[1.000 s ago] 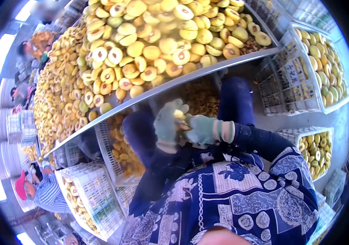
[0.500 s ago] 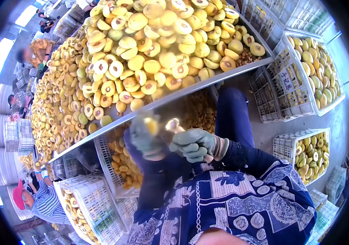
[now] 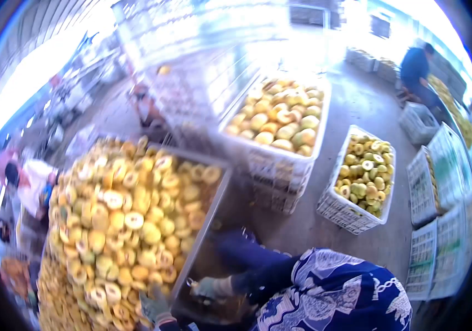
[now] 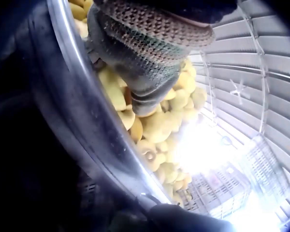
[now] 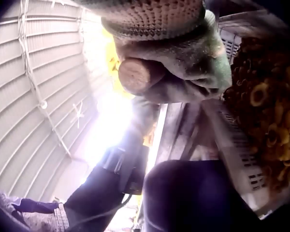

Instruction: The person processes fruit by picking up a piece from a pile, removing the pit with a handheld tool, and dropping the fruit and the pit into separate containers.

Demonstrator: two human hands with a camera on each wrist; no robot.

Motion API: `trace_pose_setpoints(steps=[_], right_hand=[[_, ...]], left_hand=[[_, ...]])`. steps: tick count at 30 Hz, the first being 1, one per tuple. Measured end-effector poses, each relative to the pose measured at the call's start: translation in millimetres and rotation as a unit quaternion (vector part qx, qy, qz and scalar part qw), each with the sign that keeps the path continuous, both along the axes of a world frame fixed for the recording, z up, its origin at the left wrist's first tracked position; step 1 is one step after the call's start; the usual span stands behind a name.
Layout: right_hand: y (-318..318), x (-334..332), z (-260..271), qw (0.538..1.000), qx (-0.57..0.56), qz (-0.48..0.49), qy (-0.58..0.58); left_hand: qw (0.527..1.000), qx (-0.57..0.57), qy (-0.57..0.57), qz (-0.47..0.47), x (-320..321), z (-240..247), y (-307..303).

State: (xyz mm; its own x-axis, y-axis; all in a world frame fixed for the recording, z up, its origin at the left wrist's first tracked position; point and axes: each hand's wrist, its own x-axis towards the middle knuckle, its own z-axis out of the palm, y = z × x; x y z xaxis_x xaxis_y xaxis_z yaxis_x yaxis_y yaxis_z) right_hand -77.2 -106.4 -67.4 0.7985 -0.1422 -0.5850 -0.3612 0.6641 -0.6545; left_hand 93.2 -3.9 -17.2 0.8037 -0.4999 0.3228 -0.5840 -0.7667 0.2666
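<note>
My left hand [image 3: 156, 308], in a grey-green knitted glove, reaches over the metal rim into a heap of halved yellow peaches [image 3: 114, 231]. In the left wrist view its gloved fingers [image 4: 147, 99] point down onto the fruit, and no peach shows gripped in them. Just outside the rim, my right hand [image 3: 209, 288] grips a small tool by its wooden handle [image 5: 134, 76]. The tool's bright metal tip [image 3: 191, 282] sticks out ahead of that glove.
A metal table edge [image 3: 200, 234] borders the heap. Stacked white crates [image 3: 281, 165] of peaches stand beyond it, with another full crate [image 3: 352, 212] on the floor to the right. In the right wrist view, a crate [image 5: 241, 164] of darker fruit pieces sits low. A person [image 3: 417, 69] is far right.
The head view has swung to the right. My left hand has moved from my lap to the heap, and the yellow piece it held no longer shows. The right hand still grips the tool.
</note>
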Motion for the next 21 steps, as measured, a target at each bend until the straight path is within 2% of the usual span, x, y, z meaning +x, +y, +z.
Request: trace_pose_setpoints(steps=[1,2,3,4,5,6,8,9,10,11,12,13,14,15,16,17,18,19,20,21], right_hand=[[-9,10,-15,0.999,-0.012,0.025,0.041],[-10,13,-19,0.999,-0.023,0.017,0.037],[-10,12,-24,0.996,-0.079,0.032,0.013],[-6,9,-26,0.99,-0.129,0.054,-0.011],[1,9,-29,0.98,-0.176,0.082,-0.037],[-10,10,-16,0.986,-0.141,0.084,0.011],[-14,3,10,0.991,-0.077,0.089,0.055],[-17,-14,49,0.973,-0.173,0.141,0.049],[-15,-21,66,0.971,-0.186,0.147,0.044],[-11,-22,58,0.97,-0.23,0.073,-0.038],[-4,-19,38,0.958,-0.259,0.003,-0.118],[-3,4,5,0.949,-0.305,0.037,-0.071],[-15,-18,65,0.984,-0.17,0.059,0.005],[-18,-14,27,0.824,-0.551,0.065,-0.114],[-30,-12,3,0.892,-0.327,0.076,-0.303],[-35,-20,33,0.835,-0.458,0.048,-0.301],[-32,-21,42,0.913,-0.332,0.026,-0.234],[-29,-21,53,0.967,-0.205,0.003,-0.151],[-22,-28,85,0.965,-0.244,-0.035,-0.094],[-16,-38,115,0.976,-0.202,-0.027,-0.081]], left_hand=[[1.0,-0.016,-0.005,-0.022,-7,11,-21],[0.998,0.028,0.034,0.041,-13,24,-26],[0.988,0.074,0.074,0.11,-15,31,-29],[0.988,0.071,0.07,0.114,-8,25,-24],[0.99,0.007,0.113,0.087,2,10,-12],[0.985,-0.056,0.152,0.06,10,1,0],[0.991,-0.028,0.131,0.021,-16,26,-6],[0.998,0.02,0.052,0.013,-5,1,-4],[0.994,-0.075,0.084,0.013,-5,-8,-7],[0.992,-0.059,0.096,0.048,-1,-15,-7],[0.979,-0.086,0.163,0.085,-8,-1,-10],[0.982,-0.122,0.141,0.026,-6,-7,-5],[0.981,-0.125,0.151,0.001,-10,-3,-3],[0.977,-0.158,0.11,-0.096,-5,-16,8],[0.966,-0.186,0.147,-0.101,10,-29,11],[0.927,-0.254,0.22,-0.168,9,-24,10],[0.89,-0.306,0.294,-0.164,-21,16,4],[0.867,-0.332,0.32,-0.188,-33,20,5],[0.83,-0.358,0.385,-0.187,-58,40,1],[0.81,-0.377,0.411,-0.18,-81,52,0]])
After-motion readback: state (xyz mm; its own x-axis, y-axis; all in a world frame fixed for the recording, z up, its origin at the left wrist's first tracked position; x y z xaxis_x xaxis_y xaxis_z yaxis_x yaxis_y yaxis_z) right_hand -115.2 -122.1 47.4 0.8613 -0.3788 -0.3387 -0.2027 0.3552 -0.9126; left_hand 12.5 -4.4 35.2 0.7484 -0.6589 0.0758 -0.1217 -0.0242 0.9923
